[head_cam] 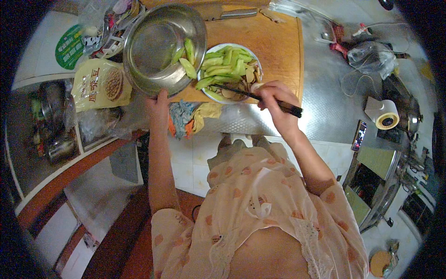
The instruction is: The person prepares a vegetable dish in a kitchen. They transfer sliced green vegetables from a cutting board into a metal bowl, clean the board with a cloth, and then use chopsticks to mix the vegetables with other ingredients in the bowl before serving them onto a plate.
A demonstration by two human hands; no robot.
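Observation:
My left hand (158, 104) grips the near rim of a stainless steel basin (153, 52), which tilts toward a bowl on its right. A few green vegetable pieces (188, 66) lie on the basin's right side. The white bowl (260, 62) holds a heap of green vegetable strips (224, 62) and pale brown slices (251, 73). Dark chopsticks (240, 91) are held in my right hand (275, 97), their tips among the food at the bowl's near left. Beneath the bowl is a wooden cutting board (282, 45).
A kitchen knife (238, 13) lies at the board's far edge, near a piece of what looks like ginger root (271, 15). Crumpled cloths (191, 118) sit at the counter's front edge. Left stands a yellow food bag (101, 85); right are a plastic bag (371, 57), a tape roll (386, 114) and a phone (359, 135).

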